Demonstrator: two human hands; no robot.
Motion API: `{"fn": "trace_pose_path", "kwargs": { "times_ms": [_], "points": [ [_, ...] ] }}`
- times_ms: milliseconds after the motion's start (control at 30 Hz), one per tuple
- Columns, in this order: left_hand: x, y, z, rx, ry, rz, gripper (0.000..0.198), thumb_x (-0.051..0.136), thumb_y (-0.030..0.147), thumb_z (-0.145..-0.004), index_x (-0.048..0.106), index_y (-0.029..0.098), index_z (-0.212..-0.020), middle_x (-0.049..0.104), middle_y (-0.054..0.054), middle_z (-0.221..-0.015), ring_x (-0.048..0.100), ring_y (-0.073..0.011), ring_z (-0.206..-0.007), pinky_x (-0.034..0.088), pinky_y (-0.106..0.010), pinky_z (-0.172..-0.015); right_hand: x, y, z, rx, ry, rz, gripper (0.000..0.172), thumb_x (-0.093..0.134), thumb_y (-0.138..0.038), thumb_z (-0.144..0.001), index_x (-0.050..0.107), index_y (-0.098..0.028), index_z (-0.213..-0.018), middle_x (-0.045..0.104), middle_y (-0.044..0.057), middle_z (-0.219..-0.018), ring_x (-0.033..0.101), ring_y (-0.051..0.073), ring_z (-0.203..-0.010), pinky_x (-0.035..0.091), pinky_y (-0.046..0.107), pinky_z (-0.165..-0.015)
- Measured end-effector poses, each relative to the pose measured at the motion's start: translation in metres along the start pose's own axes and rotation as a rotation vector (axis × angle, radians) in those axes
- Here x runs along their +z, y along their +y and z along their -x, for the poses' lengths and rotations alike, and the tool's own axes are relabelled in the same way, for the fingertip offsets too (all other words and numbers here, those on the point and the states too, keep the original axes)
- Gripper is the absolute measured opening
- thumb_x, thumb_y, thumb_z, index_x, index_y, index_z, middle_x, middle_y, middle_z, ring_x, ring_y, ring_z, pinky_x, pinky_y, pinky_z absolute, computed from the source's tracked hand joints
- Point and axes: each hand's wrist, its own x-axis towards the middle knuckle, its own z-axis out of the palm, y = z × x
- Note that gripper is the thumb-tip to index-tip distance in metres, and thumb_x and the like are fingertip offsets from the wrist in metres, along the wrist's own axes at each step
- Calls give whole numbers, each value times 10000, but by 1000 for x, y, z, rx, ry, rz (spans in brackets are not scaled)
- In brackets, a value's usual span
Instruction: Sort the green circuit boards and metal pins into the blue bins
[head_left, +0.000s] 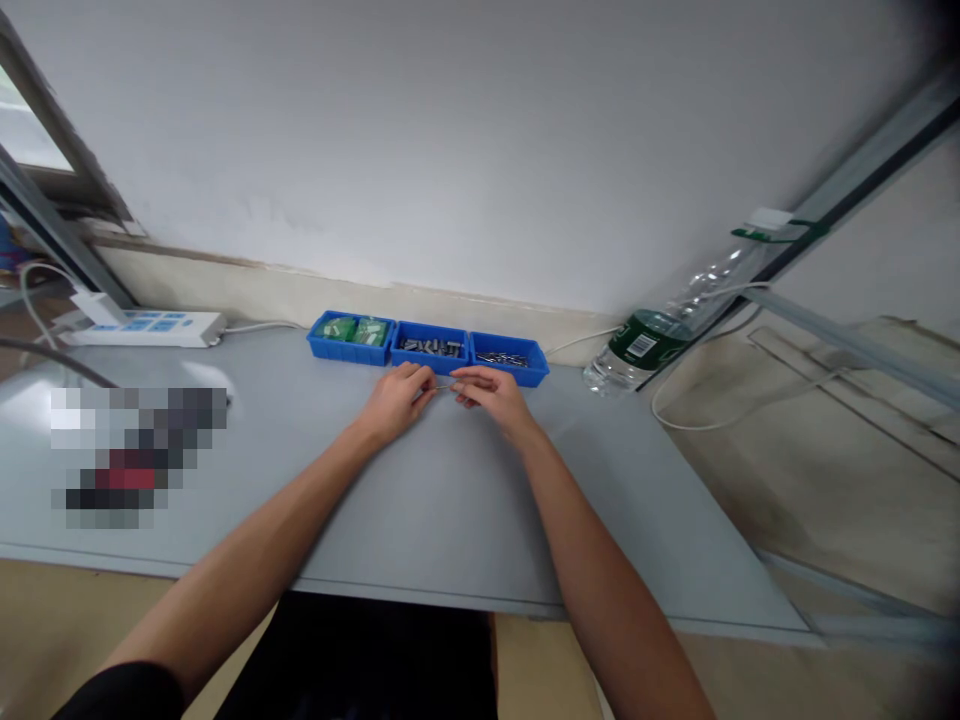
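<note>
Fingers (422,377) of the left hand (391,402) and the right hand (499,400) pinch a thin, metallic-looking piece (442,388) between them, just in front of the middle blue bin (416,360) near the far edge of the gray desk (450,520). Short gray pieces (431,347) fill that bin, flanked by a left bin (349,352) of green-and-white packets (369,332) and a right bin (531,376) of slender metal pieces (502,359). A white power strip (165,328) lies toward the desk's far left corner, a green-labeled bottle (649,345) near its far right.

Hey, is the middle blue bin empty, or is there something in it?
Not empty: small grey parts lie inside the middle blue bin. How deep they go, I cannot tell.
</note>
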Motion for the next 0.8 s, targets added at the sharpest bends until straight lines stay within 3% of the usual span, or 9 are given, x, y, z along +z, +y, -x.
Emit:
{"fn": "trace_pose_path", "kwargs": {
  "times_ms": [167, 367, 467, 533, 667, 800],
  "points": [
    [0, -1, -1, 82, 74, 20, 67, 607, 196, -980, 627, 190, -917, 662, -44, -874, 608, -199, -837, 484, -307, -787, 5, 5, 1, -1, -107, -19, 340, 835, -394, -675, 797, -217, -962, 764, 49, -805, 663, 178, -723, 521, 329, -704],
    [1, -1, -1, 66, 74, 59, 16, 641, 201, -958, 644, 191, -946, 678, -54, -905, 623, -208, -867, 487, -315, -803, 11, 7, 2, 52, -90, -114, 294, 848, -375, -663, 796, -229, -912, 777, 49, -868, 666, 164, -742, 522, 313, -722],
    [0, -3, -1, -27, 33, 72, 64, 656, 189, -918, 619, 197, -968, 659, -58, -931, 612, -223, -893, 480, -321, -800, 8, 4, 0, 80, 1, -146, 279, 832, -369, -660, 803, -223, -896, 780, 60, -879, 661, 160, -723, 514, 296, -686],
    [-2, -6, -1, -104, 13, 71, 70, 643, 178, -897, 590, 202, -936, 636, -55, -916, 592, -223, -870, 463, -319, -783, 5, 3, -2, 77, 129, -187, 288, 823, -371, -653, 804, -217, -896, 787, 73, -910, 659, 160, -706, 510, 289, -653],
    [-4, -17, -1, -241, -26, 42, 144, 563, 77, -842, 518, 209, -805, 587, -42, -834, 539, -209, -788, 396, -305, -720, -5, 5, -7, 25, 385, -303, 368, 798, -345, -651, 797, -240, -1004, 771, 82, -1176, 718, 187, -833, 550, 286, -676],
    [-4, -27, 0, -305, -73, 20, 250, 518, -18, -731, 444, 215, -679, 519, -4, -685, 469, -185, -679, 297, -301, -640, -13, 12, -11, 38, 466, -297, 360, 774, -328, -649, 789, -241, -997, 753, 86, -1236, 745, 206, -871, 572, 291, -671]
  ]
}}
